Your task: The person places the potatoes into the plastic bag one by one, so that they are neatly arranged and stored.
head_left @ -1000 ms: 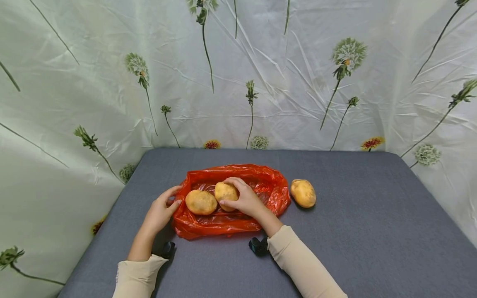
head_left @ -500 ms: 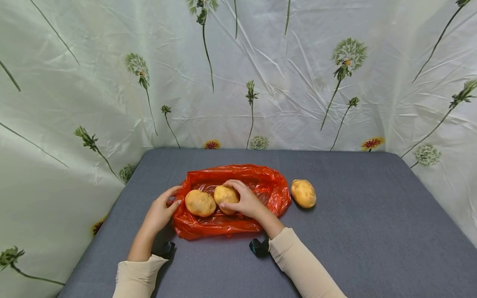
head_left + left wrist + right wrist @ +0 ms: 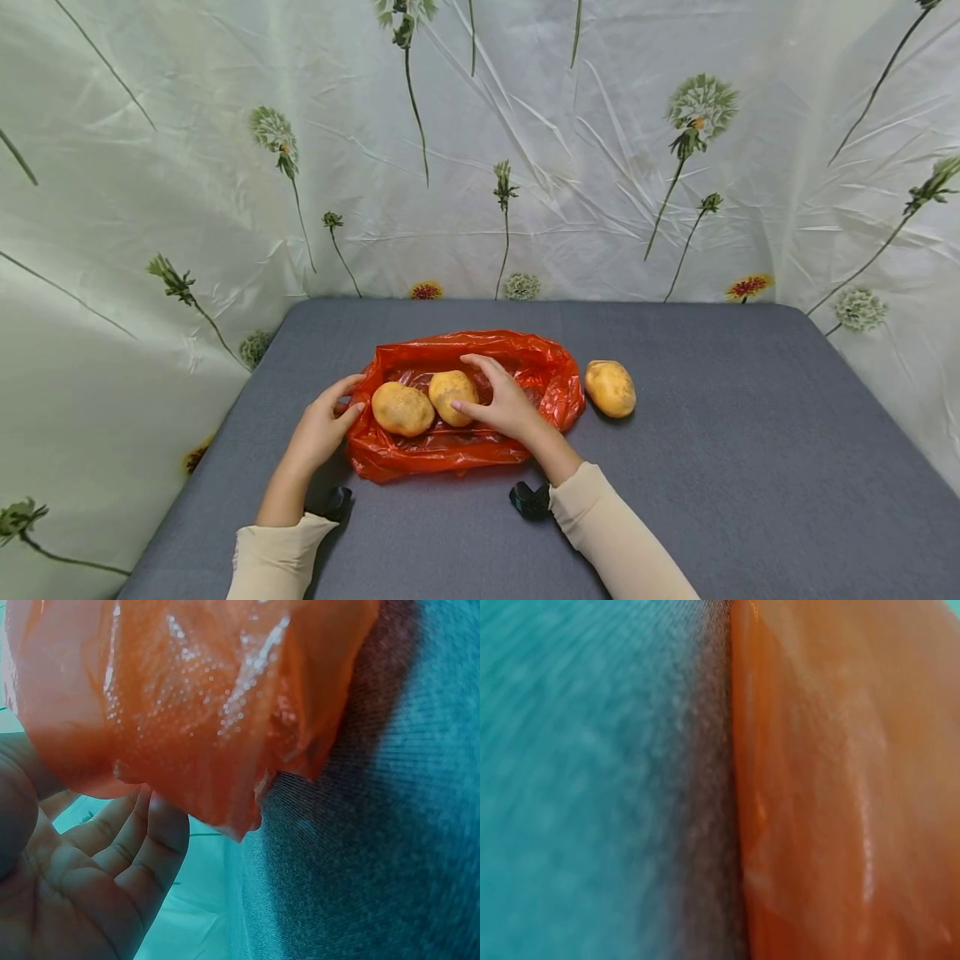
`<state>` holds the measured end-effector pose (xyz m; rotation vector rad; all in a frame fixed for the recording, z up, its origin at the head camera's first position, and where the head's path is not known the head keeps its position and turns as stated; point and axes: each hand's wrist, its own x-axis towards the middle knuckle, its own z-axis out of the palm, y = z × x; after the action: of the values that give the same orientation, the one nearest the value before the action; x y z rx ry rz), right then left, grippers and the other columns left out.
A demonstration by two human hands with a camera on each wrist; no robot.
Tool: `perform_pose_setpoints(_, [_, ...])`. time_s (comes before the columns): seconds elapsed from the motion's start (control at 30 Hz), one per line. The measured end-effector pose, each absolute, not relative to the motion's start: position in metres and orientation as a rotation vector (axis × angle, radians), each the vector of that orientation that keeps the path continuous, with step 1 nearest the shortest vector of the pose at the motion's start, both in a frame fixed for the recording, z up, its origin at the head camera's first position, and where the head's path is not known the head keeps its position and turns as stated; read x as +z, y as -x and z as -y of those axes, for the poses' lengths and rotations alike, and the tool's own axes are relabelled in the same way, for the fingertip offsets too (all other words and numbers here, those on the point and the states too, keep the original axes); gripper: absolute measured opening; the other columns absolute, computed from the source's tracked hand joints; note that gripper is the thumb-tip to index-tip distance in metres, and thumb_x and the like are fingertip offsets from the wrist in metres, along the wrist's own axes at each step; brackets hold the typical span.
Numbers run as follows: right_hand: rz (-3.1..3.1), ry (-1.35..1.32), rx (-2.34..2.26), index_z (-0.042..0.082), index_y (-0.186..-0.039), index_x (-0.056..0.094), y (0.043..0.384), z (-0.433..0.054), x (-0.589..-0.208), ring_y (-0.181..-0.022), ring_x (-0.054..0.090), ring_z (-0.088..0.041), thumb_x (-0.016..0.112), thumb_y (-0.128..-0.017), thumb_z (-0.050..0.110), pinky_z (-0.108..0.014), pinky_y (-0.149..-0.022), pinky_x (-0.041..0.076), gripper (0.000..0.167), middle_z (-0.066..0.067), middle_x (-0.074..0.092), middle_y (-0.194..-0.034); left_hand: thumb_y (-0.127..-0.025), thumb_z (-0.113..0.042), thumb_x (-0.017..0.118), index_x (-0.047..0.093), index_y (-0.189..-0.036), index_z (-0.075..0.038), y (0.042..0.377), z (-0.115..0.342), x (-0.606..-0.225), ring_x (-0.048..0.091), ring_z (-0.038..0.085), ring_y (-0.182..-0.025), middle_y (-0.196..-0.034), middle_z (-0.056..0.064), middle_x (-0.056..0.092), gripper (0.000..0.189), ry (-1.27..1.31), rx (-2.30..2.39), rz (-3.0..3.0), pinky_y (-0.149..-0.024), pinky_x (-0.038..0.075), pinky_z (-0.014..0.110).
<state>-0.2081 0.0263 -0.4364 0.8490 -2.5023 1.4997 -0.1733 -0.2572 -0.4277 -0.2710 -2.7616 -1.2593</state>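
A red plastic bag [image 3: 457,457] lies spread open on the table in the head view. Inside it, side by side, are two potatoes: a left potato [image 3: 402,408] and a right potato [image 3: 450,396]. My left hand [image 3: 321,429] holds the bag's left end, its thumb and fingers at the rim; the left wrist view has the fingers [image 3: 161,832] against the bag's crinkled edge. Over the bag, my right hand [image 3: 510,406] is spread, thumb overlapping the right potato and fingers lifted off it. Only bag and table show in the right wrist view, the hand being hidden.
A third potato [image 3: 611,389] lies on the grey table [image 3: 735,450] just right of the bag. Behind the table hangs a pale curtain [image 3: 600,167] printed with flowers. Black wrist devices, one by the right cuff [image 3: 530,501], sit under both wrists.
The right hand has let go of the right potato, its fingers opening and drawing back slightly to the right. That potato rests beside the left one. The left hand stays at the bag's edge.
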Motion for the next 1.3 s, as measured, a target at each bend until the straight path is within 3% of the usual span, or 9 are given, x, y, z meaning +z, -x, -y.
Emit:
perform_pose_setpoints(0.47, [2.359, -0.782, 1.478, 0.006, -0.129, 0.043, 0.2, -0.055, -0.434, -0.117, 0.041, -0.017, 0.072, -0.077, 0.025, -0.043, -0.094, 0.032, 0.063, -0.004, 0.046, -0.127, -0.088, -0.006, 0.056, 0.046, -0.128, -0.006, 0.174, 0.256, -0.425, 0.059, 0.029, -0.084, -0.116, 0.022, 0.052, 0.041, 0.267, -1.269, 2.761, -0.064, 0.048, 0.037])
perform_pose_setpoints(0.67, [2.296, -0.763, 1.492, 0.003, -0.129, 0.042, 0.198, -0.068, -0.433, -0.116, 0.042, -0.025, 0.073, -0.076, 0.018, -0.046, -0.093, 0.032, 0.064, -0.009, 0.045, -0.127, -0.088, -0.006, 0.057, 0.046, -0.128, -0.006, 0.174, 0.256, -0.426, 0.059, 0.028, -0.082, -0.115, 0.022, 0.052, 0.041, 0.279, -1.277, 2.754, -0.063, 0.048, 0.035])
perform_pose_setpoints(0.8, [2.253, -0.749, 1.49, 0.002, -0.129, 0.042, 0.196, -0.08, -0.429, -0.116, 0.042, -0.028, 0.074, -0.075, 0.014, -0.041, -0.095, 0.032, 0.064, -0.012, 0.045, -0.128, -0.088, -0.005, 0.057, 0.046, -0.128, -0.006, 0.174, 0.255, -0.425, 0.059, 0.027, -0.083, -0.115, 0.022, 0.052, 0.041, 0.276, -1.288, 2.753, -0.063, 0.048, 0.035])
perform_pose_setpoints(1.03, [2.204, -0.717, 1.423, -0.01, -0.124, 0.042, 0.172, -0.094, -0.395, -0.111, 0.042, -0.041, 0.073, -0.071, -0.002, -0.047, -0.092, 0.032, 0.062, -0.026, 0.044, -0.123, -0.088, -0.007, 0.057, 0.046, -0.128, -0.006, 0.173, 0.256, -0.426, 0.059, 0.028, -0.083, -0.115, 0.022, 0.052, 0.041, 0.27, -1.296, 2.755, -0.063, 0.047, 0.034])
perform_pose_setpoints(1.3, [2.23, -0.644, 1.325, 0.003, -0.13, 0.041, 0.188, -0.132, -0.428, -0.114, 0.042, -0.033, 0.074, -0.073, 0.01, -0.046, -0.093, 0.032, 0.066, -0.013, 0.043, -0.128, -0.089, -0.008, 0.056, 0.046, -0.128, -0.006, 0.173, 0.257, -0.428, 0.059, 0.029, -0.085, -0.116, 0.022, 0.051, 0.041, 0.264, -1.294, 2.76, -0.065, 0.048, 0.037])
